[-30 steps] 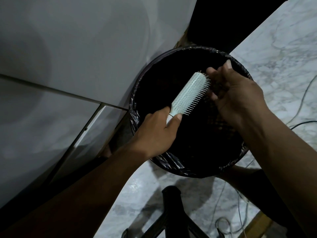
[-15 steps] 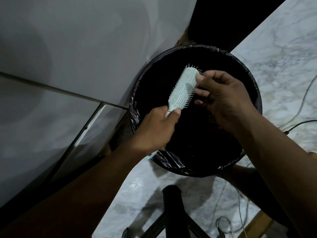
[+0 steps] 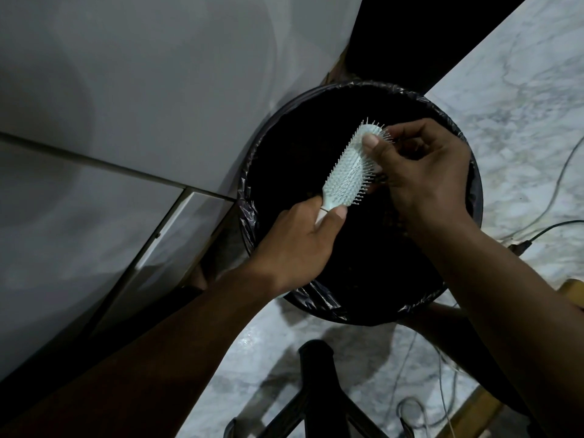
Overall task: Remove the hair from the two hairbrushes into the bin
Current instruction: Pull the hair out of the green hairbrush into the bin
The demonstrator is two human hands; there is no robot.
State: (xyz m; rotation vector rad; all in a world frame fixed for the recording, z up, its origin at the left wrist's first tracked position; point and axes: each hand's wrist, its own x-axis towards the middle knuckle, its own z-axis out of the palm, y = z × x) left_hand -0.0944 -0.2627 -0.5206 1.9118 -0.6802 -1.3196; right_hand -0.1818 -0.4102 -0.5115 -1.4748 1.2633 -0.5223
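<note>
Marble floor [image 3: 521, 99] under black-lined bin [image 3: 319, 303]; left grip [image 3: 294, 245] curled round pale hairbrush [image 3: 347, 175] handle; right grip [image 3: 426, 175] pinching its bristles.

Home interior, marble floor [image 3: 521, 105], bag-lined bin [image 3: 366, 86], loose cables [image 3: 556, 226], pale wall [image 3: 158, 74]

My left hand [image 3: 294, 245] grips the handle of the pale mint hairbrush [image 3: 347, 172], thumb along its neck, holding it bristles up over the open mouth of the black-lined bin [image 3: 363, 86]. My right hand [image 3: 423, 172] pinches the far end of the brush head, thumb pressed on the bristles, fingers curled behind. The bin stands on the marble floor [image 3: 521, 105] beside a grey wall [image 3: 158, 74]; thin cables [image 3: 562, 172] trail at right, with a black stand [image 3: 316, 368] near me
</note>
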